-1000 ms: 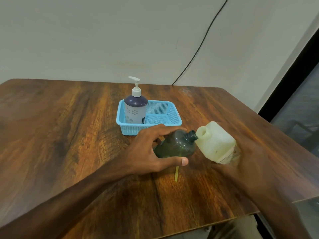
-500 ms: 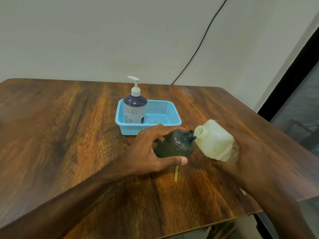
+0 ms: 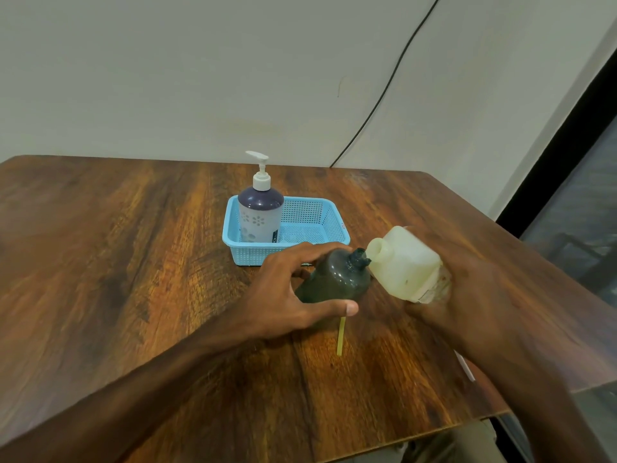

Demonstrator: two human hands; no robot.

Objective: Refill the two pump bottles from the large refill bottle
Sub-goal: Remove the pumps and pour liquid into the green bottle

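Note:
My left hand (image 3: 293,295) grips a dark green pump bottle (image 3: 335,279) with its pump off, tilted so its open neck points up and to the right. My right hand (image 3: 474,295) holds the large whitish refill bottle (image 3: 405,264) tipped leftward, its open mouth right beside the dark bottle's neck. A yellowish pump tube (image 3: 341,335) lies on the table below the dark bottle. The second pump bottle (image 3: 260,213), purple and white with a white pump head, stands upright in the left part of the blue basket (image 3: 330,217).
The wooden table (image 3: 133,262) ends at its right edge and its near edge, close to my right forearm. A black cable (image 3: 384,105) runs down the wall behind. A small white thing (image 3: 465,365) lies under my right forearm.
The refill bottle has tipped a little further left and down, bringing its mouth closer to the dark bottle's neck. My left hand has stayed in place.

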